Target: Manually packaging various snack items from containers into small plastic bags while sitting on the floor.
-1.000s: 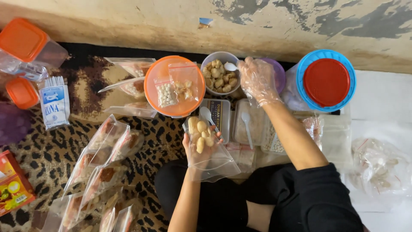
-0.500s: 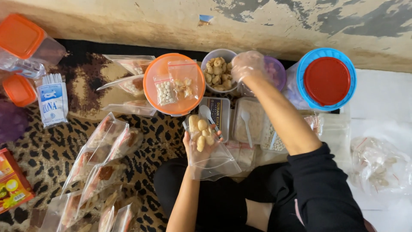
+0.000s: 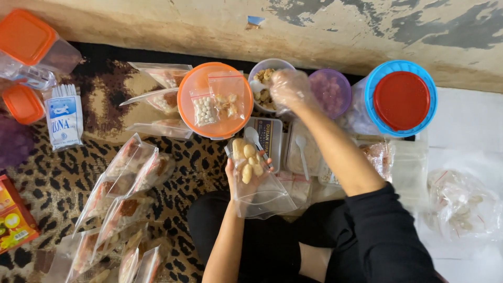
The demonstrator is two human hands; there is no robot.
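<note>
Seen from above, at centre frame the bare left hand point(image 3: 245, 175) cradles a clear zip bag point(image 3: 257, 183), fingers curled around it so its mouth stays open; about 6 pale fried snack pieces point(image 3: 245, 160) sit inside. Upper centre, the plastic-gloved right hand point(image 3: 290, 89) dips into a white bowl of snacks point(image 3: 264, 78), fingers bunched together, apparently pinching; contents hidden

Clear zip bag point(image 3: 257, 183) w/ pale snacks, upright; round snack bowl point(image 3: 264, 78).
</note>
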